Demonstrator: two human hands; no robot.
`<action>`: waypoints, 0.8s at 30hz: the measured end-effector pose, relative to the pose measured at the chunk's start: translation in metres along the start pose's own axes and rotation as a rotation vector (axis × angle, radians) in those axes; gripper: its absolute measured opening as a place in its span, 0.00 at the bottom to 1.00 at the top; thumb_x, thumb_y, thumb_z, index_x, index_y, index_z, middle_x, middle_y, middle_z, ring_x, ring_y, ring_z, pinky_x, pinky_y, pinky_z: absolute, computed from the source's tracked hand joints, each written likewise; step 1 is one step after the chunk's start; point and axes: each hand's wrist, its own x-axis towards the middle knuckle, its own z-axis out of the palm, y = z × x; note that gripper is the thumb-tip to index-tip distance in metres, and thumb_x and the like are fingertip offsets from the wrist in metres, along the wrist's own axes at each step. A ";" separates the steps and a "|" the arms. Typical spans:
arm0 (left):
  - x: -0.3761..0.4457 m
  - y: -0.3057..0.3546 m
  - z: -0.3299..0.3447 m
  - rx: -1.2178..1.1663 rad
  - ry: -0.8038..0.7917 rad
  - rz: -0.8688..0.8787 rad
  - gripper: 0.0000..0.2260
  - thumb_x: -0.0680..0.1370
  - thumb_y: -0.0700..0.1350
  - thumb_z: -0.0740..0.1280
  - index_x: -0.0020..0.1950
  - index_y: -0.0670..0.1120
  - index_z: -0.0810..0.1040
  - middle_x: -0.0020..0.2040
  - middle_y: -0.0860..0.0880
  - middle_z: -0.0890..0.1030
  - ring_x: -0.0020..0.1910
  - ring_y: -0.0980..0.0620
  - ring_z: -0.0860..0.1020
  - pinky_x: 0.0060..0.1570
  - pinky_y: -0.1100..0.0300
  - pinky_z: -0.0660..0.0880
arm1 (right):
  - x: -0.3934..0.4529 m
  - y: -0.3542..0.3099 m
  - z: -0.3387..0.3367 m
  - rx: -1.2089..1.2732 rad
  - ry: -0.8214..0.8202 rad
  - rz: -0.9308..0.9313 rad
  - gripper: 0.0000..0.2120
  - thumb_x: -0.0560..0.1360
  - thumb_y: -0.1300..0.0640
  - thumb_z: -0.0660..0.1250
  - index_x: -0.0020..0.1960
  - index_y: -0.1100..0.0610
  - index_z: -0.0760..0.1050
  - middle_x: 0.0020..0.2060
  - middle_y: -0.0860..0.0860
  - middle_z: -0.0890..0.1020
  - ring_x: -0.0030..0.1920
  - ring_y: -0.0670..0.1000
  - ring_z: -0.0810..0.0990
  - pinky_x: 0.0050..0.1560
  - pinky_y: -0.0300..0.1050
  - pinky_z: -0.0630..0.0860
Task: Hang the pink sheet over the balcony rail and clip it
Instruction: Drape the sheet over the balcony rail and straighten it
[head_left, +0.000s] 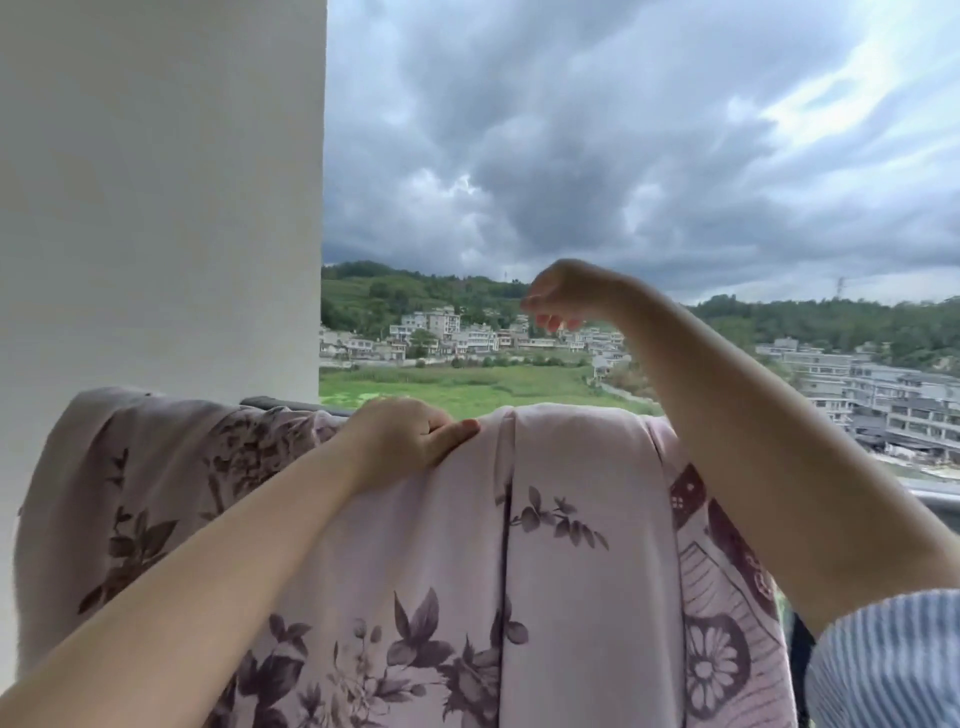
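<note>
The pink sheet (582, 519), printed with purple flowers and leaves, hangs draped over the dark balcony rail (283, 404) and covers most of it. My left hand (410, 434) grips the sheet's top fold at the rail, fingers curled over the far side and thumb lying along the near side. My right hand (563, 296) is raised well above the rail, beyond the sheet, wrist bent and fingers hanging loosely curled downward. Nothing shows in it. No clip is in view.
A white wall pillar (156, 208) stands at the left, right beside the sheet's bunched left end. The rail reappears at the right (935, 501). Beyond it lie a green field, houses, hills and a cloudy sky. My striped sleeve (893, 660) fills the lower right corner.
</note>
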 end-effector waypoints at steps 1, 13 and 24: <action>-0.001 0.000 -0.001 -0.007 -0.025 -0.013 0.21 0.70 0.63 0.45 0.26 0.50 0.63 0.32 0.47 0.72 0.36 0.48 0.71 0.38 0.56 0.65 | -0.022 0.001 -0.010 -0.063 0.112 -0.034 0.16 0.77 0.55 0.59 0.51 0.68 0.76 0.49 0.64 0.82 0.50 0.61 0.80 0.50 0.51 0.77; 0.011 0.021 -0.001 0.161 -0.032 -0.246 0.21 0.80 0.50 0.49 0.56 0.37 0.75 0.63 0.36 0.72 0.64 0.39 0.68 0.66 0.42 0.63 | -0.263 0.084 0.160 0.610 0.016 0.435 0.14 0.70 0.45 0.64 0.48 0.54 0.76 0.44 0.50 0.80 0.51 0.55 0.77 0.46 0.41 0.75; -0.009 0.049 -0.002 0.131 0.061 -0.571 0.21 0.78 0.46 0.56 0.65 0.33 0.65 0.66 0.35 0.68 0.65 0.39 0.67 0.64 0.50 0.63 | -0.283 0.103 -0.033 0.079 0.697 0.489 0.16 0.74 0.60 0.63 0.28 0.59 0.67 0.24 0.51 0.68 0.27 0.52 0.65 0.26 0.37 0.56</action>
